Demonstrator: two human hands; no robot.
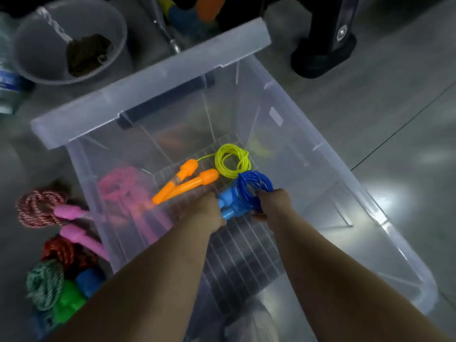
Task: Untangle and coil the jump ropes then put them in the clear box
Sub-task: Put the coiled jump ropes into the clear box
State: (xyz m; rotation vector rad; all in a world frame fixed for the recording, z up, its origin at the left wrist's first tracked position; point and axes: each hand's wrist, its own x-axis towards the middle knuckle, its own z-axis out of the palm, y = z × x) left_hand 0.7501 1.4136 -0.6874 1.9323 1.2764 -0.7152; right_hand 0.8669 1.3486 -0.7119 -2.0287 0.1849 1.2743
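Observation:
Both my hands reach down inside the clear box [345, 183]. My left hand [206, 211] grips the light-blue handles [228, 206] of a jump rope, and my right hand [272, 204] holds its coiled blue cord [254, 183] just above the box floor. Beside it on the box floor lies a coiled yellow rope [232, 160] with two orange handles [185, 183]. Outside the box's left wall, on the floor, sit a red-and-white rope with pink handles [71, 213], a dark red rope [61, 250] and a green rope with green handles [49, 287].
The box lid [153, 77] stands along the far rim. A translucent bucket [69, 40] holding a brown lump and a water bottle [7, 80] stand at the far left. A black stand foot [323, 53] is at the far right. Grey floor lies around.

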